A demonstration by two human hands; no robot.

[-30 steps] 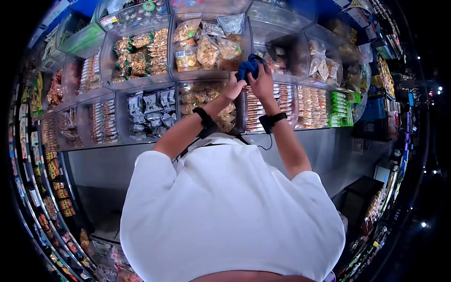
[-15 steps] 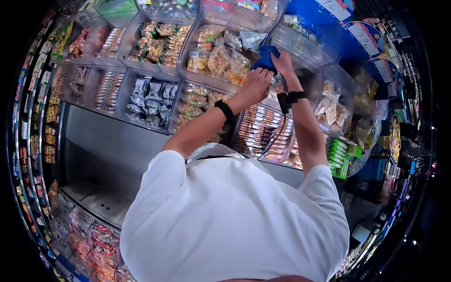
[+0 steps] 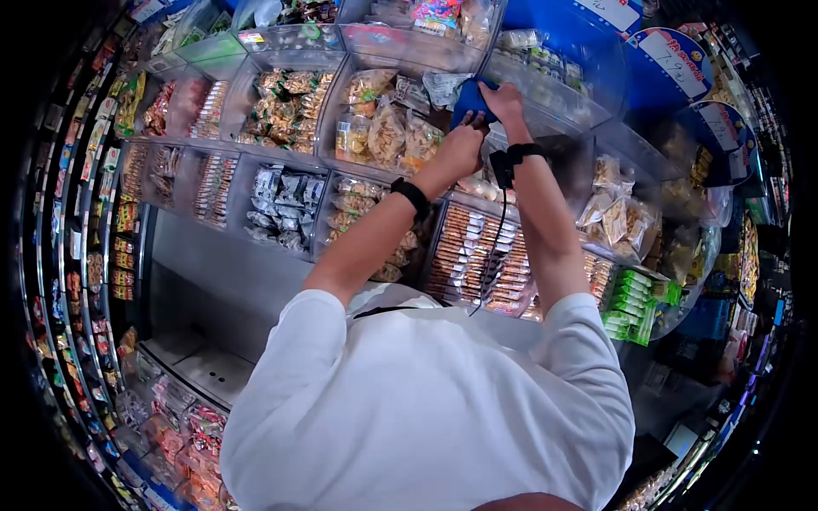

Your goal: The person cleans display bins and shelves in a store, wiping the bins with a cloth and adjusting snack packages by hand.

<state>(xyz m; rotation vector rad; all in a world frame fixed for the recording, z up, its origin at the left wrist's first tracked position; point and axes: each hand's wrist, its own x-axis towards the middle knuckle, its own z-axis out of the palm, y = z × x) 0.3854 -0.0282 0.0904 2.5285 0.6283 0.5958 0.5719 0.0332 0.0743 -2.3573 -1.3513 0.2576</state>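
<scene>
A crumpled blue cloth point(image 3: 468, 99) is bunched over the edge of a clear bin that holds bagged snacks. My right hand point(image 3: 504, 104) grips it from the right, fingers closed on its upper part. My left hand point(image 3: 463, 146) is closed at the cloth's lower edge, fingers bent against it; the fingertips are partly hidden. Left of the cloth lies a silver-white packet point(image 3: 446, 88). Bags of pale snacks point(image 3: 388, 136) fill the same bin near my left hand. Each wrist wears a black band.
Clear bins of packaged snacks surround my hands, including dark silver packets point(image 3: 285, 200) and stick-shaped packs point(image 3: 473, 251) below my forearms. Green packets point(image 3: 629, 307) sit at the right. Blue price signs point(image 3: 673, 64) stand at upper right. Packed shelves point(image 3: 94, 238) curve along the left.
The view has shifted slightly, so the bins appear lower and further right. Both hands have stayed at the blue cloth, moving a little up and left in the picture; its shape has altered.
</scene>
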